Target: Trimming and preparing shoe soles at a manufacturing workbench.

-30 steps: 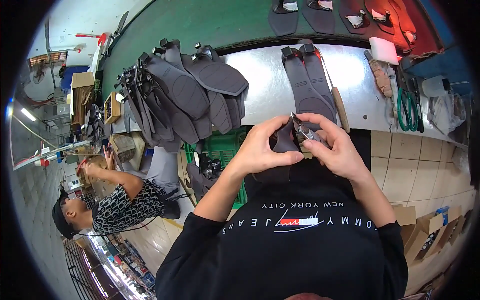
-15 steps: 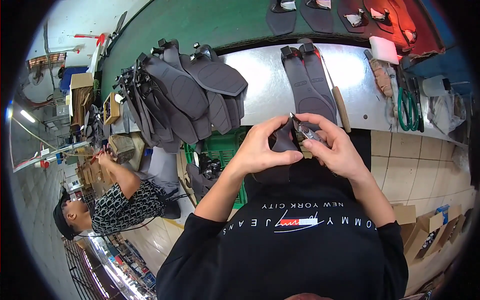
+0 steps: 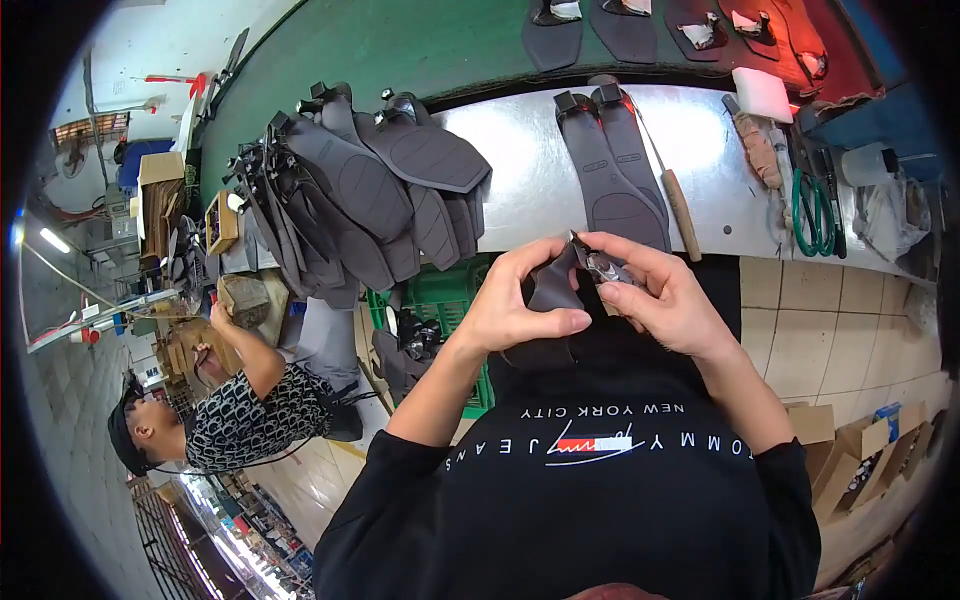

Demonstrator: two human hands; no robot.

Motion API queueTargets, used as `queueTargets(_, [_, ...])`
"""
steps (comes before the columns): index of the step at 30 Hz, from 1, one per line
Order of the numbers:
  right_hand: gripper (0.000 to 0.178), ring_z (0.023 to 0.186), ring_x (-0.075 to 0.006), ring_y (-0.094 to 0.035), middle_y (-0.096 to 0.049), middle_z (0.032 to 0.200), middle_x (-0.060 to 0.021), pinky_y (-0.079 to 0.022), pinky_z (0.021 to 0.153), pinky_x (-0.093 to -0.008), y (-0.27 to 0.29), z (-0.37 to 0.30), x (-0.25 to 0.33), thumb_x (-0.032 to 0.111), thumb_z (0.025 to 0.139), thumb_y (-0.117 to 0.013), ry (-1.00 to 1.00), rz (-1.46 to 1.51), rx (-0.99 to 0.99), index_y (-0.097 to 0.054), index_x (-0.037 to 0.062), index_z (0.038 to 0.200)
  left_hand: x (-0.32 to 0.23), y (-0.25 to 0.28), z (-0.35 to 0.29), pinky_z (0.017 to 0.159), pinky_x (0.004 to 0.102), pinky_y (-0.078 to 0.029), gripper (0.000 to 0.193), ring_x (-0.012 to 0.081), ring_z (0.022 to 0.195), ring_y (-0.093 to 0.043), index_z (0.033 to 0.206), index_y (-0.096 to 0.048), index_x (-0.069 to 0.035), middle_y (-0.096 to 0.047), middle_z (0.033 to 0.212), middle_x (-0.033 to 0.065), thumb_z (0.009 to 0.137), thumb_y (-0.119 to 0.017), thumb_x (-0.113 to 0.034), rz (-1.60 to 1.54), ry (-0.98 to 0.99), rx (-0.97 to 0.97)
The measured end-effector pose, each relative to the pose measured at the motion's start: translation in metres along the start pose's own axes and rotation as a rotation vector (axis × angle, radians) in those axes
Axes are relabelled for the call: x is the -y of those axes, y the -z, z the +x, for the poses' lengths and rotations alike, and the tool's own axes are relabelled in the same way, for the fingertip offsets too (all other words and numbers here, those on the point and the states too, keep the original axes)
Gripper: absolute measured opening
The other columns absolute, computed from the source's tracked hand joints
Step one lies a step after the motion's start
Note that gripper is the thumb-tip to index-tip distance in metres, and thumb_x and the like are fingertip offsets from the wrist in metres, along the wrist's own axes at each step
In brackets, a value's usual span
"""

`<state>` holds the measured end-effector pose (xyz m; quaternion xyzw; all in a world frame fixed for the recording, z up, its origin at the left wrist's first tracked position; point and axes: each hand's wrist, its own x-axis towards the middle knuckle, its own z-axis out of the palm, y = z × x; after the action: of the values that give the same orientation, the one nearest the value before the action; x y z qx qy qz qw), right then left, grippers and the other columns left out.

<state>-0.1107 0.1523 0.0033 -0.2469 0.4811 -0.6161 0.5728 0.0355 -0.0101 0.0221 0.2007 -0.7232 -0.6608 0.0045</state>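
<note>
My left hand [image 3: 507,303] is closed round a dark grey sandal sole [image 3: 553,290], which curves up between fingers and thumb in front of my chest. My right hand [image 3: 657,290] grips a small shiny metal hand tool [image 3: 606,268] whose exact kind I cannot make out. Its tip meets the upper edge of the sole, close to my left fingertips. The lower part of the sole blends into my black clothing. Just beyond my hands, two grey sandal soles [image 3: 612,170] lie side by side on the metal bench [image 3: 500,130].
A heap of grey sandals [image 3: 360,190] covers the bench's left side. To the right lie a wooden-handled tool [image 3: 680,215], a white block [image 3: 762,95] and green-handled scissors [image 3: 812,215]. Below the heap stands a green crate [image 3: 475,300]. Another person [image 3: 260,415] works at left.
My hands and the sole have shifted slightly left, with the metal tool still at its edge. At left, the other person's hands have moved apart.
</note>
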Motion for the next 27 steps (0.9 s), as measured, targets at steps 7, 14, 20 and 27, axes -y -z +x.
queueTargets(7, [0.049, 0.060, 0.0001, -0.039, -0.055, 0.076, 0.0078, -0.032, 0.052, -0.0169, 0.003, -0.002, -0.001, 0.008, 0.093, -0.058, 0.013, -0.086, 0.031, -0.050, 0.0113, 0.141, -0.003, 0.004, -0.003, 0.073, 0.0220, -0.041, 0.042, 0.0083, 0.081, -0.052, 0.093, -0.060, -0.003, -0.058, 0.088, 0.0006, 0.065, -0.081, -0.025, -0.143, 0.106, 0.059])
queueTargets(14, [0.044, 0.116, -0.0116, -0.054, -0.060, 0.130, -0.0086, -0.041, 0.100, -0.0261, 0.001, -0.008, 0.008, 0.002, 0.091, -0.059, -0.001, -0.063, 0.031, -0.054, 0.0018, 0.135, -0.002, 0.004, -0.002, 0.072, 0.0215, -0.041, 0.044, 0.0076, 0.081, -0.053, 0.098, -0.060, -0.002, -0.058, 0.088, -0.0001, 0.065, -0.081, -0.023, -0.208, 0.079, 0.117])
queueTargets(20, [0.042, 0.112, -0.0103, -0.055, -0.063, 0.126, -0.0087, -0.042, 0.098, -0.0255, 0.002, -0.011, -0.001, 0.001, 0.091, -0.059, 0.087, -0.091, 0.000, -0.056, 0.0006, 0.133, 0.002, 0.002, -0.003, 0.072, 0.0217, -0.042, 0.045, 0.0077, 0.081, -0.054, 0.099, -0.060, -0.002, -0.059, 0.088, -0.0001, 0.065, -0.081, -0.025, -0.154, 0.027, 0.156])
queueTargets(27, [0.043, 0.102, -0.0070, -0.057, -0.066, 0.119, -0.0088, -0.048, 0.087, -0.0239, -0.004, -0.012, -0.012, 0.001, 0.089, -0.061, 0.165, -0.069, -0.070, -0.056, 0.0013, 0.132, 0.011, -0.005, -0.006, 0.074, 0.0213, -0.042, 0.047, 0.0072, 0.082, -0.055, 0.101, -0.061, -0.003, -0.060, 0.089, 0.0000, 0.066, -0.081, -0.026, -0.256, 0.034, 0.109])
